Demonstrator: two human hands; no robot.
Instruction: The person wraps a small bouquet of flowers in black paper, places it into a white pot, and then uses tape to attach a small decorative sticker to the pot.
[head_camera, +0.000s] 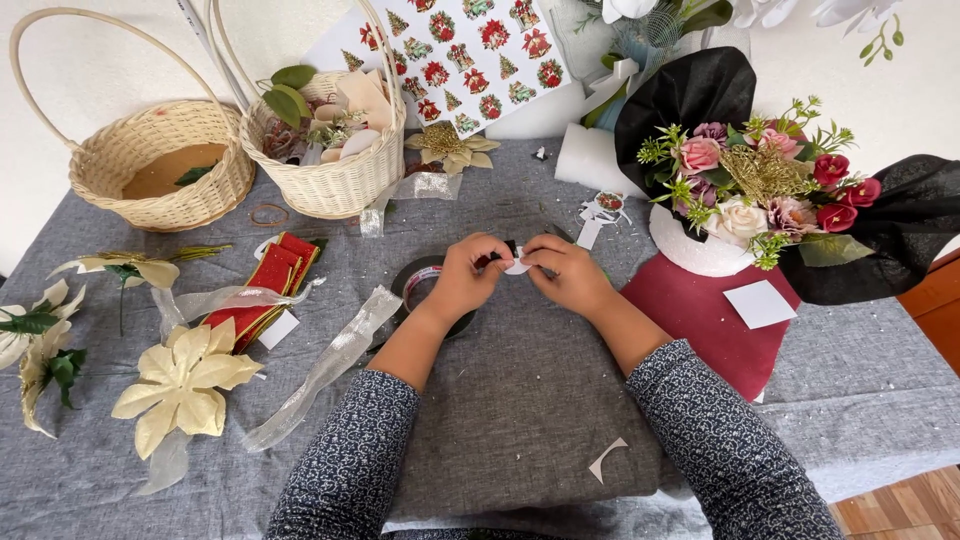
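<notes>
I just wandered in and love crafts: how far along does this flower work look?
The bouquet in dark wrap looks arranged. In hand: the left hand and right hand pinch a small white piece together. Loose ribbon, cream flowers and two baskets lie unused.

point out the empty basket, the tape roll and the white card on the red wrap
empty basket (165, 165): head view, on its woven front wall
tape roll (420, 283): head view, on its visible left rim
white card (760, 304): head view, at its middle

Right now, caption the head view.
Both hands, left and right, pinch a small white piece above a grey cloth.
</notes>
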